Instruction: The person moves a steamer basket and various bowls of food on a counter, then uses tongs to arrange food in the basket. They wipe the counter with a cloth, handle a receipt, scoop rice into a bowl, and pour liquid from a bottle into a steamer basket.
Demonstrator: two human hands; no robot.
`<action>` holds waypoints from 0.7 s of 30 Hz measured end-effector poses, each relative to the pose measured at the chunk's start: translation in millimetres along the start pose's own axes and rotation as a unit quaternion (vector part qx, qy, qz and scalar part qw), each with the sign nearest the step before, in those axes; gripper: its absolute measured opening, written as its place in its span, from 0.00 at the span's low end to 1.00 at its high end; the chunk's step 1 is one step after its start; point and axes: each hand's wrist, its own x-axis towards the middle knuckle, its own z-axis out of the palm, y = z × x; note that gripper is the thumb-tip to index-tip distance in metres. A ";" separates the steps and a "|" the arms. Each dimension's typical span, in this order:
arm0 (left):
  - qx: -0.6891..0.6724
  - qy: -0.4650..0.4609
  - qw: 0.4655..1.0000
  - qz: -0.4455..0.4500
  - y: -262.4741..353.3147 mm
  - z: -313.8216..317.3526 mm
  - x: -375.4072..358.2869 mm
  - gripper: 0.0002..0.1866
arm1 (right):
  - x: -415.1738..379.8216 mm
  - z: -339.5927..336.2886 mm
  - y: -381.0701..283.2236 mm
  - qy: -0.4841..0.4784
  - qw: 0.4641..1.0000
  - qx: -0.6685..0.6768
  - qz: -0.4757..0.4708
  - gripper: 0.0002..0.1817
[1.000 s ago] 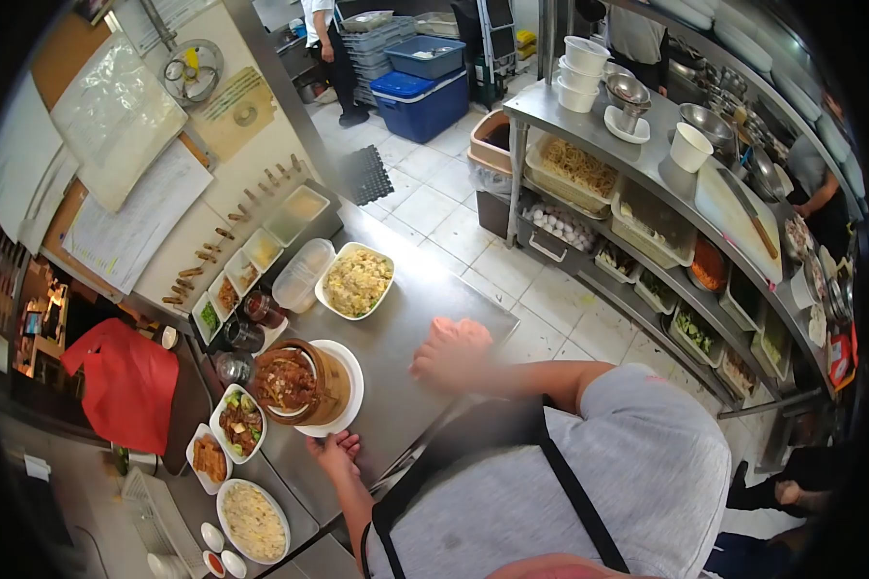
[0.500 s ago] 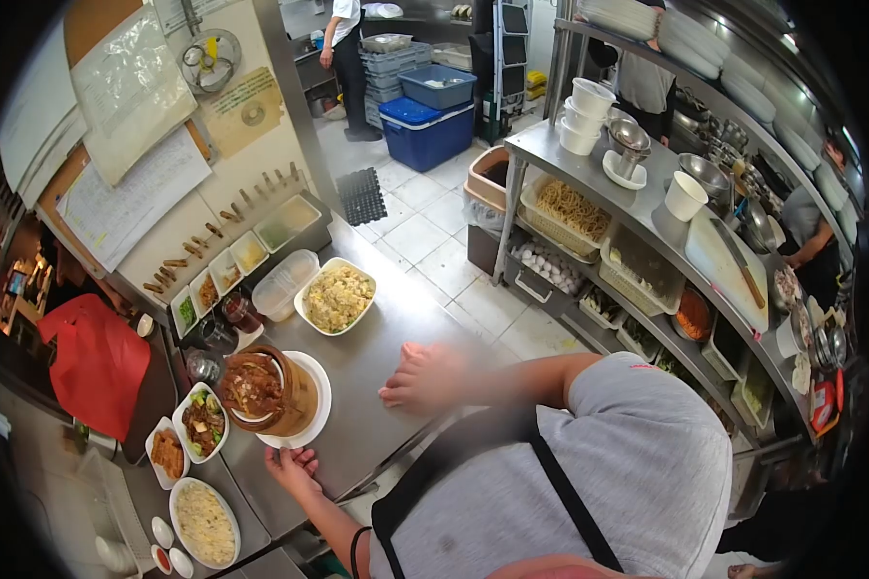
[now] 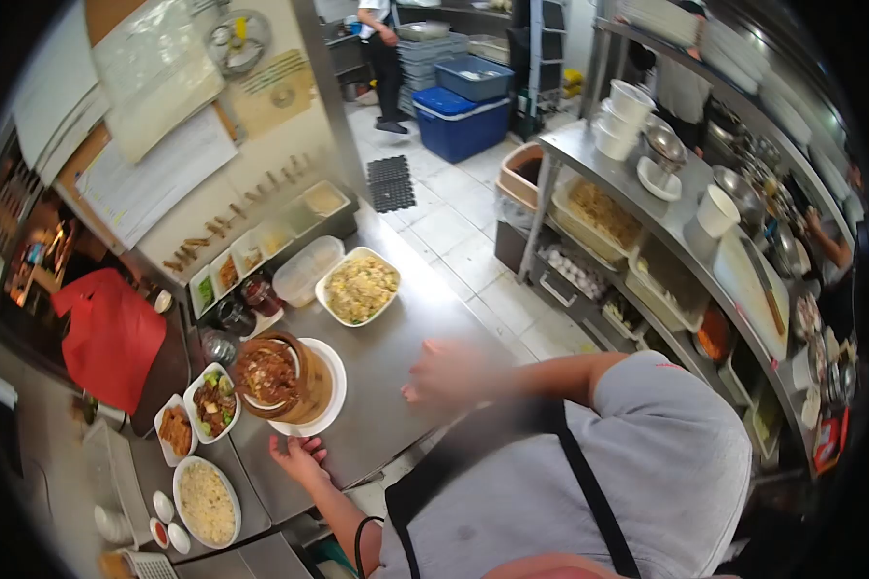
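Note:
A round bamboo steamer [image 3: 311,386] of browned, sauced food [image 3: 267,373] stands on a white plate [image 3: 336,372] on the steel counter. My left hand [image 3: 301,459] is at the plate's near rim, palm partly up, fingers apart and holding nothing. On the counter's right side, my right hand [image 3: 454,372] leans with separated fingertips on the metal; a blurred patch covers part of it. Beyond the steamer is a square white bowl of fried rice [image 3: 360,287]. Left of the steamer sit a bowl of meat and greens [image 3: 212,402] and a dish of fried pieces [image 3: 176,430].
An oval dish of rice [image 3: 207,502] and small sauce cups [image 3: 163,506] lie at the lower left. Jars [image 3: 261,292] and a clear lidded tub [image 3: 309,270] line the wall. Steel shelving [image 3: 589,145] runs along the right. A person [image 3: 381,58] stands at the back.
The whole view has shifted, moving the counter's contents to the right in the picture. My left hand has turned slightly, its fingers more spread at the plate. The person at the back has shifted their stance.

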 end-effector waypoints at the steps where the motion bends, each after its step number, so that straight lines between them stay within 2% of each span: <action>1: 0.002 0.007 1.000 0.004 1.9 -2.1 0.5 0.20 | 5.6 1.5 3.3 -0.022 1.000 -0.010 -0.011 0.15; 4: -0.029 0.016 0.999 0.011 -9.4 1.1 7.2 0.20 | 0.1 10.1 2.9 -0.106 0.994 -0.017 0.016 0.12; 7: -0.037 0.017 0.998 0.038 -17.8 1.2 10.4 0.20 | 8.1 -4.4 2.3 -0.005 0.998 0.065 0.006 0.08; 9: 0.014 0.020 0.999 0.043 -15.9 4.7 8.6 0.20 | 2.5 -1.3 8.1 -0.022 0.993 0.114 0.015 0.07; 11: 0.044 0.004 0.997 0.064 -18.6 6.2 13.0 0.20 | -7.0 4.0 10.5 -0.028 0.985 0.171 0.021 0.09; 14: 0.095 0.035 0.991 0.091 -15.1 12.7 15.8 0.21 | -13.0 24.1 24.0 -0.014 0.970 0.243 -0.004 0.13; 16: 0.116 0.049 0.987 0.098 -12.6 9.4 12.6 0.21 | -20.9 21.5 25.7 -0.018 0.966 0.257 0.016 0.13; 19: 0.139 0.037 0.984 0.104 -21.3 9.0 18.2 0.20 | -17.8 8.2 14.2 0.054 0.974 0.216 0.051 0.11; 21: 0.149 0.014 0.983 0.107 -26.4 6.7 23.4 0.20 | -13.9 -6.4 13.9 -0.013 0.978 0.186 0.097 0.14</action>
